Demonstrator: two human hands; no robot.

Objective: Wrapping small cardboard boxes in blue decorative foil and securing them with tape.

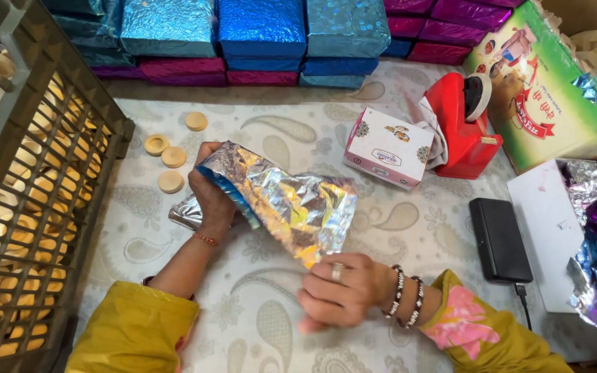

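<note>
Head view: foil sheet (285,200), silver, crinkled, blue on its underside, held just above the tabletop (381,228) between both hands. Left hand (212,197) closed on the foil's upper left end. Right hand (340,290) pinches the lower right corner, fingers curled. Four wooden discs (172,157) just beyond left hand. Crate (50,173) of discs far left. Small box (388,148) and red tape dispenser (464,124) beyond right hand.

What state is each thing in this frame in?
Foil sheet: crumpled, lifted, held by both hands.
Left hand: closed on the foil's far end.
Right hand: pinching the foil's near edge.
White carton: closed, lying on the cloth.
Tape dispenser: upright, roll loaded.
Black power bank: flat, cable plugged in.
Wooden discs: loose on the cloth.
</note>
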